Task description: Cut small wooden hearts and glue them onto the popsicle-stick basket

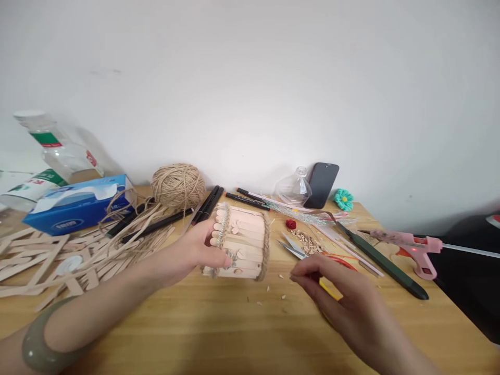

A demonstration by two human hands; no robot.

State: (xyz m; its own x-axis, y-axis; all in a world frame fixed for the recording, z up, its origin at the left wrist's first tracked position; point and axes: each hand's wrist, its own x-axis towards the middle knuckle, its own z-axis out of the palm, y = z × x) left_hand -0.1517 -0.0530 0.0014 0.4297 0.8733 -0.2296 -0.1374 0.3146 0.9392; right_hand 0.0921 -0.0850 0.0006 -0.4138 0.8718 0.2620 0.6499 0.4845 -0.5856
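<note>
My left hand (pixel 209 245) grips a craft stick holder (pixel 248 237), a round container walled with wooden sticks and tipped onto its side. Twine rings one end, a silvery trim rings the other, and small shell-like bits decorate its wall. To the right, my right hand (pixel 332 286) is raised above the table with thumb and forefinger pinched; whatever lies between the tips is too small to make out. Scissors (pixel 294 247) lie partly beneath that hand. Small wood chips (pixel 307 242) form a pile just beyond, beside a red rose-like ornament (pixel 291 224).
A pink glue gun (pixel 420 247) and a dark green tool (pixel 386 265) lie at right. At left are loose craft sticks (pixel 50 260), a blue tissue box (pixel 78 203) and a twine ball (pixel 178 185). A phone (pixel 322 185) leans on the wall behind.
</note>
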